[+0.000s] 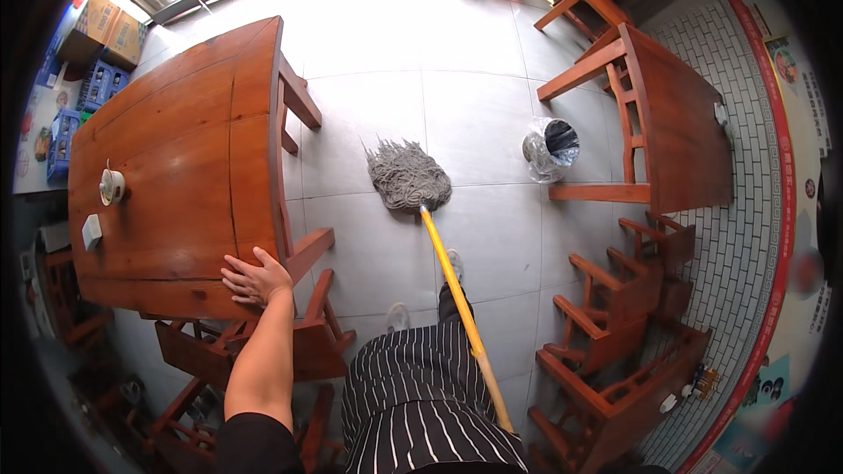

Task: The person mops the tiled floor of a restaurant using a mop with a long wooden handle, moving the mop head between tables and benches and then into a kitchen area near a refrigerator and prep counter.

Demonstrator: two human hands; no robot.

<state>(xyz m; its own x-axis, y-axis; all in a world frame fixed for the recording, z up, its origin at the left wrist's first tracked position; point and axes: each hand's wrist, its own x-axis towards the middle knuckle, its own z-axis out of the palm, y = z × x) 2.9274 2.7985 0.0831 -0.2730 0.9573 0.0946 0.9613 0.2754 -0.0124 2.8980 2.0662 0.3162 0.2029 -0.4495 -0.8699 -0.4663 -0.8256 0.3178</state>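
My left hand point(259, 279) lies flat with its fingers spread on the near right corner of a brown wooden table point(176, 167). A mop has its grey string head point(408, 175) on the tiled floor ahead of my feet. Its yellow handle point(452, 281) slants back toward me, past the right side of my black striped apron point(421, 386). The handle's near end reaches the apron's edge at the bottom of the view. My right hand is out of sight, so what it holds is hidden.
A lined trash bin point(551, 149) stands beside a second wooden table point(685, 132) on the right. Wooden stools point(606, 307) line the right wall; more point(307, 347) are by the left table. A small cup point(111, 186) sits on that table. Crates point(104, 83) and cartons point(105, 26) stand far left.
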